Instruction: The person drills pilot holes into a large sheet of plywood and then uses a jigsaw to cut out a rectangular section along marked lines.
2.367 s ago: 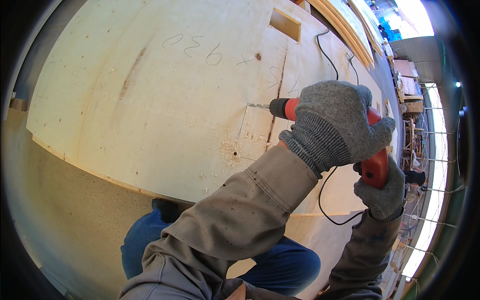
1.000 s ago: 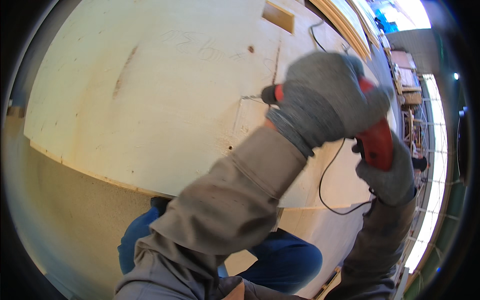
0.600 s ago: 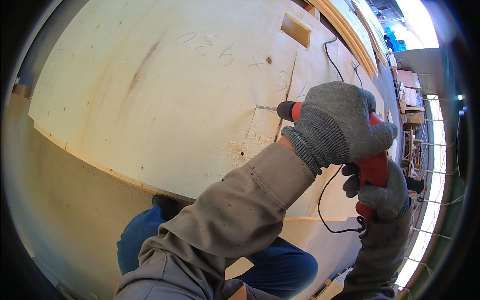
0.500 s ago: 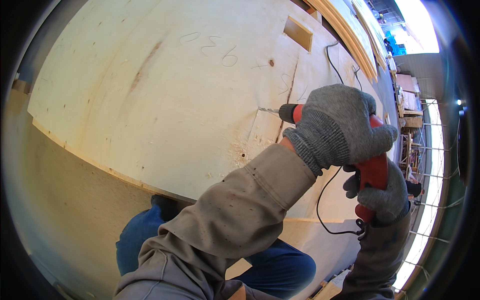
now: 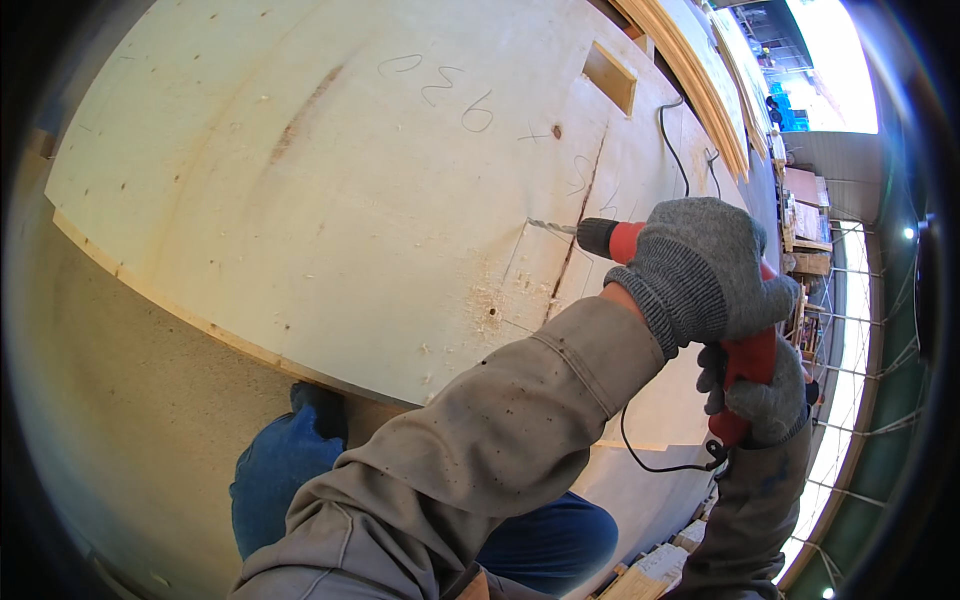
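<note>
Both gloved hands hold the red drill (image 5: 745,350): the right hand (image 5: 760,400) closed on its handle, the left hand (image 5: 700,265) pressing on its body. Since a moment ago the drill has swung back; its bit (image 5: 550,226) now touches the pencil line on the plywood sheet (image 5: 300,200), beyond the left hand. A rectangular cutout (image 5: 608,77) lies farther off.

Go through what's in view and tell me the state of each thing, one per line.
Red drill: gripped by both hands, bit tip at the panel.
Left hand: gloved, clamped over the drill's body.
Right hand: gloved, wrapped round the handle.
Plywood panel: flat, one hole ringed with sawdust, rectangular cutout.
Black cord: slack, looping.
</note>
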Motion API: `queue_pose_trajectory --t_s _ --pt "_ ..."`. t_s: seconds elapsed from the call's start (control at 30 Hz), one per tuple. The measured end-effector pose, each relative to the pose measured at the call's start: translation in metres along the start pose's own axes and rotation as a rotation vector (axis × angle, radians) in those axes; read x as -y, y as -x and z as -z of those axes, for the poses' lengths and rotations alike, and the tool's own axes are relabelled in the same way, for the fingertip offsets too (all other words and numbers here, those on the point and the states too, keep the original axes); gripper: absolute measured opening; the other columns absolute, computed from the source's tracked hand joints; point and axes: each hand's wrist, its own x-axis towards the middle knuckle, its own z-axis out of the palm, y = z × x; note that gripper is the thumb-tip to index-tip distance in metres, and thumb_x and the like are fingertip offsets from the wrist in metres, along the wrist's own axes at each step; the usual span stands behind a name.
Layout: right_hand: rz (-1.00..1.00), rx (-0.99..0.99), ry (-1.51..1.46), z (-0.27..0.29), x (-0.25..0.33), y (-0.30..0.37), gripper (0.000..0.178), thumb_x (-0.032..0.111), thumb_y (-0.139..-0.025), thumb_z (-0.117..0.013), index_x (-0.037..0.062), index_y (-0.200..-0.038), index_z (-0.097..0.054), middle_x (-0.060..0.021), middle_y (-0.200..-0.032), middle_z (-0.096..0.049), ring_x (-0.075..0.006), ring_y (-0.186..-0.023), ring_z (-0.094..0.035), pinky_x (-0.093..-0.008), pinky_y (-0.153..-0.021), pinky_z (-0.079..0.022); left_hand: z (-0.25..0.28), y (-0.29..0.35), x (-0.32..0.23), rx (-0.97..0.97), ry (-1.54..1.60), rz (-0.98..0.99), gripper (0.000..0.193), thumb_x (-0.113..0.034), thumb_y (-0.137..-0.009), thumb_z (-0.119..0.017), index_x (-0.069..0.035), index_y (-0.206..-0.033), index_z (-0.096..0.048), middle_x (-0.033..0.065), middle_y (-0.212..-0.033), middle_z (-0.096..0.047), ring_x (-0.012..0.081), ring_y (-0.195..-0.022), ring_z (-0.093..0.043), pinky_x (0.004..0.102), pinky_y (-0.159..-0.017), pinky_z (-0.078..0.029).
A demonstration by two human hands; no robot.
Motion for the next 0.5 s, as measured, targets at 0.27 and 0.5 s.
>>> queue_pose_trajectory --t_s 0.27,0.5 --pt "0.014 -0.032 0.002 0.006 -0.003 0.007 0.075 0.014 -0.062 -0.077 -0.0049 -0.131 -0.055 -0.0178 -0.108 -0.069 -0.0233 -0.078 -0.073 -0.0347 -0.064 -0.062 -0.007 -0.008 -0.008 0.006 -0.031 0.002 0.065 -0.065 -0.086 -0.058 -0.004 -0.100 -0.077 0.0142 -0.075 -0.072 0.0267 -0.072 -0.073 0.0444 -0.068 -0.060" --pt "0.080 0.006 0.035 0.008 0.016 0.001 0.082 0.037 -0.071 -0.082 -0.0046 -0.135 -0.052 -0.0194 -0.110 -0.069 -0.0214 -0.080 -0.074 -0.0327 -0.064 -0.063 0.004 -0.004 -0.006 -0.093 0.025 0.018 0.066 -0.065 -0.087 -0.058 -0.002 -0.099 -0.076 0.0145 -0.069 -0.070 0.0253 -0.065 -0.071 0.0395 -0.060 -0.059"
